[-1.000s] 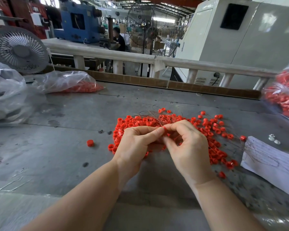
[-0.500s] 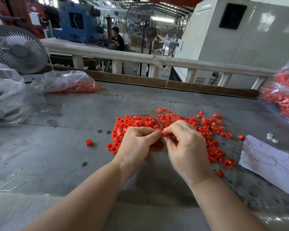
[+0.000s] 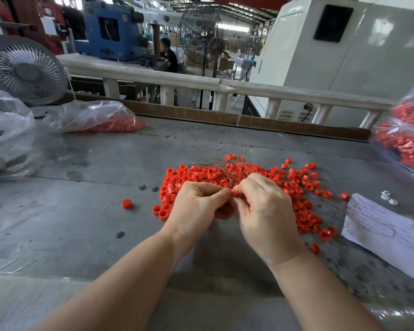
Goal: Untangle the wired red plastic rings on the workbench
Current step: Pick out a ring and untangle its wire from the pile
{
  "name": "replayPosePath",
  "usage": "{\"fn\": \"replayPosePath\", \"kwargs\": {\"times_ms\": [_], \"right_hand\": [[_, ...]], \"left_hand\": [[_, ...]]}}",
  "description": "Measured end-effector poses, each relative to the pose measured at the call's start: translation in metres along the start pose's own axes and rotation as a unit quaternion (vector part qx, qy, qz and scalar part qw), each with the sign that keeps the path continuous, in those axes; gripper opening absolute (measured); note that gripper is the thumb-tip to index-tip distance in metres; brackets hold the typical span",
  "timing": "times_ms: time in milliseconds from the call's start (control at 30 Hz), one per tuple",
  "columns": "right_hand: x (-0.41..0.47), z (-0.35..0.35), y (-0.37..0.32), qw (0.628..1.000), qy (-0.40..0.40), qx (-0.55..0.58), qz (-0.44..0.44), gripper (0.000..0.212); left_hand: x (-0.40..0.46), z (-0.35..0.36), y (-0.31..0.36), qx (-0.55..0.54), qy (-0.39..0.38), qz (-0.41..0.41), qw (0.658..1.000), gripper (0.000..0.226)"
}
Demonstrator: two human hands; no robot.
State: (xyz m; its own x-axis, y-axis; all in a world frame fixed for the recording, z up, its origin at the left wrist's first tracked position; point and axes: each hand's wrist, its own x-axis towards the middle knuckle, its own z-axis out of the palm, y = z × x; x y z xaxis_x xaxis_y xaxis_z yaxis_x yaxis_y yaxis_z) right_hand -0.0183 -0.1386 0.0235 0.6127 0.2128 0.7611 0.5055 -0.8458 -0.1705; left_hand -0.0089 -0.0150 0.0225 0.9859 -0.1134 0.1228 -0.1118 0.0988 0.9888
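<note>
Both hands meet over the ring pile (image 3: 225, 174) on the workbench (image 3: 81, 211), knuckles up: left hand (image 3: 196, 206) and right hand (image 3: 263, 211) curl their fingers, pinching one wired ring (image 3: 234, 193) between them.

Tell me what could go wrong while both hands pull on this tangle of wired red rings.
The left hand and right hand pinch one red ring whose thin wires run back into the pile of rings. A hard pull could drag neighbours along or tighten the knot. A stray ring already lies apart, so more may scatter. The wire ends might also prick a fingertip.
</note>
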Motion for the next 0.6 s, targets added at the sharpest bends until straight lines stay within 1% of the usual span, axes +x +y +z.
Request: {"fn": "replayPosePath", "kwargs": {"times_ms": [133,200,300,400,500,600], "right_hand": [[-0.0006,-0.0005,-0.0002,1.000,0.002,-0.008,-0.015,0.007],[-0.0005,-0.0001,0.0004,1.000,0.009,0.004,-0.013,0.006],[-0.0001,0.0005,0.0026,0.998,0.025,0.058,0.005,0.004],[0.0002,0.0020,0.0036,0.994,0.028,0.103,0.002,0.005],[0.0006,0.0031,0.0033,0.989,0.039,0.142,0.002,0.004],[0.0003,0.0037,0.0039,0.984,0.057,0.167,0.024,0.008]], "left_hand": [[-0.0003,-0.0006,-0.0004,-0.002,-0.002,0.000,1.000,0.028],[0.0002,-0.0011,-0.0007,-0.004,-0.004,0.001,1.000,0.025],[0.0007,-0.0019,0.0008,-0.038,-0.019,-0.011,0.999,0.018],[0.0028,-0.0049,0.0017,-0.088,-0.048,-0.052,0.994,0.026],[0.0054,-0.0078,0.0015,-0.114,-0.079,-0.071,0.988,0.024],[0.0059,-0.0088,0.0013,-0.141,-0.096,-0.082,0.982,0.021]]}}
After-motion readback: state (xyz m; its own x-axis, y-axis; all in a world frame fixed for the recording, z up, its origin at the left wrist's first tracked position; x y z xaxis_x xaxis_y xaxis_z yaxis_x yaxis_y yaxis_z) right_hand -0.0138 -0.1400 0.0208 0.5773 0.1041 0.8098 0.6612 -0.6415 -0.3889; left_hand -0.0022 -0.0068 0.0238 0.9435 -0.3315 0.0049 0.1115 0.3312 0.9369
